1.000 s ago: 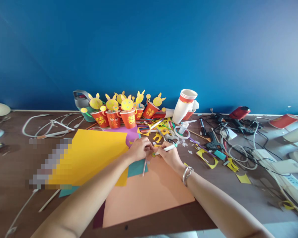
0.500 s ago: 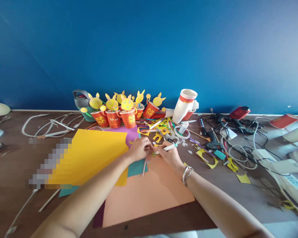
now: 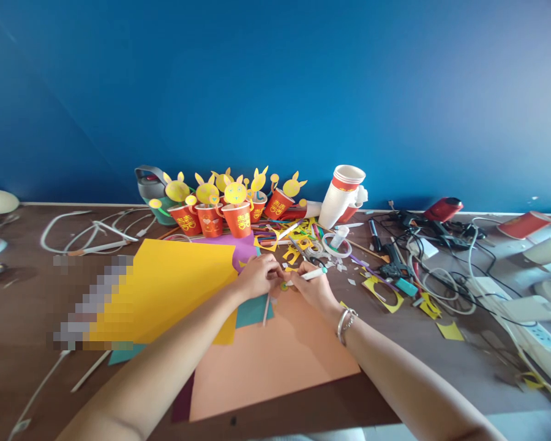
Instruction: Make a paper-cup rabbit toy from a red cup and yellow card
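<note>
My left hand [image 3: 256, 275] is curled shut, pinching a thin stick [image 3: 266, 308] with a small yellow paper disc [image 3: 283, 286] at its top. Just right of it, my right hand [image 3: 314, 286] grips a white pen with a teal cap [image 3: 308, 275], its tip at the disc. Both hands rest over an orange paper sheet [image 3: 270, 358], beside a big yellow sheet [image 3: 169, 288] and a teal scrap [image 3: 251, 310]. A metal bracelet [image 3: 346, 321] is on my right wrist.
Red paper cups with yellow bunny cut-outs [image 3: 220, 208] stand at the back, next to a stack of paper cups [image 3: 340, 195]. Paper scraps, tape and straws [image 3: 303, 239] lie behind my hands. A glue gun [image 3: 392, 260], cables and a power strip [image 3: 523, 318] crowd the right; white cords [image 3: 92, 236] lie left.
</note>
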A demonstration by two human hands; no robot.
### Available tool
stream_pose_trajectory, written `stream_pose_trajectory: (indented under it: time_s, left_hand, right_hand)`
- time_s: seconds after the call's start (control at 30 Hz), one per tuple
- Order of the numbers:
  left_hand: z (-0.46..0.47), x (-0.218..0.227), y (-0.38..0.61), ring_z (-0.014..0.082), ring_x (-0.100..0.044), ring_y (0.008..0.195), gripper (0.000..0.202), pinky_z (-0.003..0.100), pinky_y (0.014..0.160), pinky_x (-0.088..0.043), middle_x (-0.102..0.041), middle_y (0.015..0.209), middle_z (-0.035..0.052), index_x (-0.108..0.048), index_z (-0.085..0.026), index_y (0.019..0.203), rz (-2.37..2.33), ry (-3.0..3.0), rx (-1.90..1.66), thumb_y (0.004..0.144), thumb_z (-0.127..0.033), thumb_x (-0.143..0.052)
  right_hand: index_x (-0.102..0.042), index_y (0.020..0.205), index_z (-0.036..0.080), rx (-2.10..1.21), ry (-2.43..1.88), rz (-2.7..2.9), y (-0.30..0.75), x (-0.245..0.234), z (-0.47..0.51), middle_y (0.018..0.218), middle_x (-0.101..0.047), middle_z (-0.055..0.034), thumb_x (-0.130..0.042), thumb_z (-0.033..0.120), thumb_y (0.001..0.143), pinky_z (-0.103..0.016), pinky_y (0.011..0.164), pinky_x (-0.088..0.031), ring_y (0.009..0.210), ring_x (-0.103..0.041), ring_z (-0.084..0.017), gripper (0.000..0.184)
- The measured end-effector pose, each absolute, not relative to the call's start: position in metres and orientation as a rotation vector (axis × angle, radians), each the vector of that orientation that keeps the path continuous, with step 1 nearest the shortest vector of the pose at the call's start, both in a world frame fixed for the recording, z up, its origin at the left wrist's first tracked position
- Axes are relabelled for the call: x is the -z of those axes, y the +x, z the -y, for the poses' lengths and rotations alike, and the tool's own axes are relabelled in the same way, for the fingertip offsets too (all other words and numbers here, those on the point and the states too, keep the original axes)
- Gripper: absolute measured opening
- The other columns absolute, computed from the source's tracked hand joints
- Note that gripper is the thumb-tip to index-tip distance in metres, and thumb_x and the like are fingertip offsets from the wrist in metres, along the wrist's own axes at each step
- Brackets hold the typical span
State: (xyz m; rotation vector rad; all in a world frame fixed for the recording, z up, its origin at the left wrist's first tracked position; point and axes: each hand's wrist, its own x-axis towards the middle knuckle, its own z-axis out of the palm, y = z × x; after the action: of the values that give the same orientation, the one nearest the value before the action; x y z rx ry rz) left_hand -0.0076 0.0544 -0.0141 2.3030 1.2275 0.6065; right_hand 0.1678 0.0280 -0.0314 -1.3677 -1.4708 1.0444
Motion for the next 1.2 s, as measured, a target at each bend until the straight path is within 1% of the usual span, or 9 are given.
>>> stream_pose_trajectory:
  time_s: [0.23,0.4,0.57,0.7,0.87,0.97,1.07,1.2]
  left_hand:
    - [-0.0549,0.0147,-0.0077,0.0143,-0.058,0.077,0.009,0.026,0.070,-0.041,-0.060,0.080,0.0013,-0.069,-0.020,0.074,-1.215,2.303,-0.620,0.079,-0.025,-0.063]
    - [-0.0544,0.0130,-0.0075,0.0145,-0.058,0.077,0.008,0.026,0.069,-0.041,-0.060,0.080,0.0014,-0.069,-0.020,0.074,-1.222,2.302,-0.611,0.078,-0.022,-0.062]
    - [-0.0543,0.0131,-0.0074,0.0153,-0.059,0.079,0.008,0.028,0.073,-0.041,-0.061,0.081,0.0010,-0.069,-0.021,0.074,-1.226,2.313,-0.602,0.079,-0.023,-0.062]
    - [-0.0544,0.0143,-0.0080,0.0158,-0.059,0.080,0.009,0.028,0.073,-0.040,-0.061,0.081,0.0009,-0.069,-0.021,0.075,-1.225,2.313,-0.590,0.079,-0.026,-0.063]
    - [-0.0550,0.0145,-0.0083,0.0163,-0.060,0.082,0.009,0.030,0.077,-0.039,-0.061,0.082,0.0007,-0.069,-0.022,0.076,-1.234,2.325,-0.588,0.079,-0.026,-0.062]
    - [-0.0551,0.0138,-0.0080,0.0161,-0.060,0.082,0.009,0.030,0.077,-0.039,-0.061,0.082,0.0008,-0.069,-0.021,0.076,-1.233,2.324,-0.585,0.079,-0.026,-0.062]
    - [-0.0548,0.0131,-0.0079,0.0157,-0.059,0.081,0.009,0.029,0.075,-0.040,-0.061,0.083,0.0010,-0.069,-0.021,0.076,-1.237,2.322,-0.573,0.079,-0.024,-0.061]
    - [-0.0544,0.0129,-0.0081,0.0160,-0.059,0.081,0.010,0.030,0.076,-0.040,-0.061,0.082,0.0013,-0.069,-0.021,0.076,-1.230,2.331,-0.577,0.080,-0.026,-0.060]
  right_hand:
    - [-0.037,0.057,0.021,-1.048,-1.372,1.470,0.1678,0.0310,-0.0276,0.043,-0.042,0.0064,-0.058,0.036,0.072,-0.020,0.039,-0.022,0.040,-0.033,-0.008,0.030]
    - [-0.035,0.056,0.021,-1.058,-1.387,1.467,0.1680,0.0300,-0.0276,0.043,-0.043,0.0063,-0.058,0.034,0.071,-0.021,0.039,-0.021,0.041,-0.031,-0.008,0.030]
    - [-0.039,0.058,0.021,-1.033,-1.394,1.490,0.1676,0.0288,-0.0274,0.045,-0.042,0.0061,-0.058,0.035,0.073,-0.021,0.040,-0.023,0.044,-0.032,-0.008,0.028]
    - [-0.038,0.057,0.021,-1.037,-1.407,1.482,0.1675,0.0296,-0.0269,0.045,-0.041,0.0066,-0.059,0.033,0.072,-0.021,0.040,-0.022,0.044,-0.030,-0.008,0.029]
    - [-0.040,0.058,0.020,-1.030,-1.390,1.477,0.1668,0.0313,-0.0274,0.048,-0.045,0.0050,-0.059,0.034,0.073,-0.021,0.041,-0.024,0.045,-0.034,-0.008,0.028]
    - [-0.040,0.058,0.020,-1.044,-1.400,1.466,0.1664,0.0315,-0.0275,0.048,-0.046,0.0050,-0.060,0.034,0.071,-0.021,0.041,-0.025,0.045,-0.036,-0.009,0.028]
    - [-0.039,0.057,0.020,-1.050,-1.416,1.466,0.1664,0.0309,-0.0272,0.047,-0.046,0.0051,-0.059,0.032,0.071,-0.021,0.041,-0.023,0.044,-0.034,-0.008,0.026]
    - [-0.040,0.057,0.021,-1.034,-1.392,1.472,0.1666,0.0310,-0.0273,0.047,-0.045,0.0051,-0.059,0.034,0.072,-0.022,0.041,-0.025,0.045,-0.035,-0.009,0.028]
